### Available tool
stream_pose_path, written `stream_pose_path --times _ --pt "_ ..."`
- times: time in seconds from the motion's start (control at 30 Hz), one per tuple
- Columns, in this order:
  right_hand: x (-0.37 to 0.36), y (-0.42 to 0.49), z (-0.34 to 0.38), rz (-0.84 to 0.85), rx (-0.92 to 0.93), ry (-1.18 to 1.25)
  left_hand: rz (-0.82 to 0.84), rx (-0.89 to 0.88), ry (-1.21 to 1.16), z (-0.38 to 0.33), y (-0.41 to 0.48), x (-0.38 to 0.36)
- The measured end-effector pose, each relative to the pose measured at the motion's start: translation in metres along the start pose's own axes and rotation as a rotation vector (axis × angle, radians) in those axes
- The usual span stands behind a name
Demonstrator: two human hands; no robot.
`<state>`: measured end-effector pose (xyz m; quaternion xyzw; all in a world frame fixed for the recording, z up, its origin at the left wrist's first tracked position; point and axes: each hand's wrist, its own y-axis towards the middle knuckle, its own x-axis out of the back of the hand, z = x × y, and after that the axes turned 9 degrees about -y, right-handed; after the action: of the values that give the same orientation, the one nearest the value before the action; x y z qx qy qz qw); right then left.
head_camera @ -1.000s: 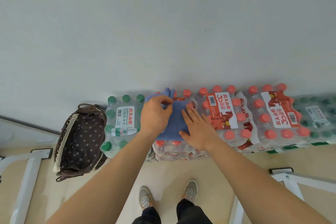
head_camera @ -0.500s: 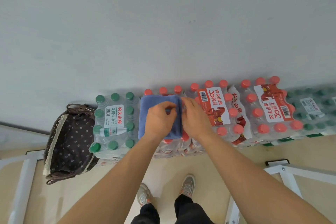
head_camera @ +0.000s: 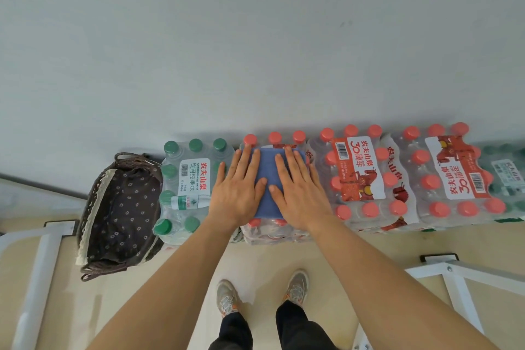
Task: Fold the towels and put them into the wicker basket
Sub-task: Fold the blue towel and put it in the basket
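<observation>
A folded blue towel (head_camera: 268, 167) lies on top of a shrink-wrapped pack of red-capped water bottles (head_camera: 275, 138). My left hand (head_camera: 238, 190) presses flat on the towel's left part, fingers straight and spread. My right hand (head_camera: 298, 189) lies flat on its right part in the same way. Most of the towel is hidden under both hands. The dark brown wicker basket (head_camera: 93, 202) with a flowered fabric lining stands on the floor to the left and holds nothing that I can see.
A pack of green-capped bottles (head_camera: 187, 179) sits between the basket and the towel. More red-capped packs (head_camera: 366, 176) run to the right along the grey wall. White metal frames (head_camera: 37, 273) stand at the lower left and lower right (head_camera: 460, 287). My feet are below on the beige floor.
A second ago both hands were pinching and folding the towel. Now both lie flat and spread on the folded towel, which looks smaller and squarer.
</observation>
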<state>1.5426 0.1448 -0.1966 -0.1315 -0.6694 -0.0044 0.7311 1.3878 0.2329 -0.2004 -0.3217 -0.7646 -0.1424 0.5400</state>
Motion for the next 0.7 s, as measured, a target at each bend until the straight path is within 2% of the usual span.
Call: stream_pose_path --times 0.13,0.27,0.4,0.53,0.7 --pt "0.012 0.002 0.000 0.076 0.009 -0.015 0.034 0.062 -0.103 -0.007 -0.003 0.008" --pt "0.032 0.002 -0.009 0.118 0.107 0.003 -0.048 0.351 -0.460 -0.022 -0.013 0.020" --pt "0.047 0.014 -0.018 0.137 0.135 0.045 -0.001 0.548 -0.605 -0.031 -0.008 0.033" --pt "0.069 0.049 -0.021 0.169 0.161 0.135 0.080 0.517 -0.624 -0.028 0.008 0.049" --pt "0.091 0.084 -0.011 0.263 0.287 0.134 0.359 0.259 -0.572 0.006 0.027 0.081"
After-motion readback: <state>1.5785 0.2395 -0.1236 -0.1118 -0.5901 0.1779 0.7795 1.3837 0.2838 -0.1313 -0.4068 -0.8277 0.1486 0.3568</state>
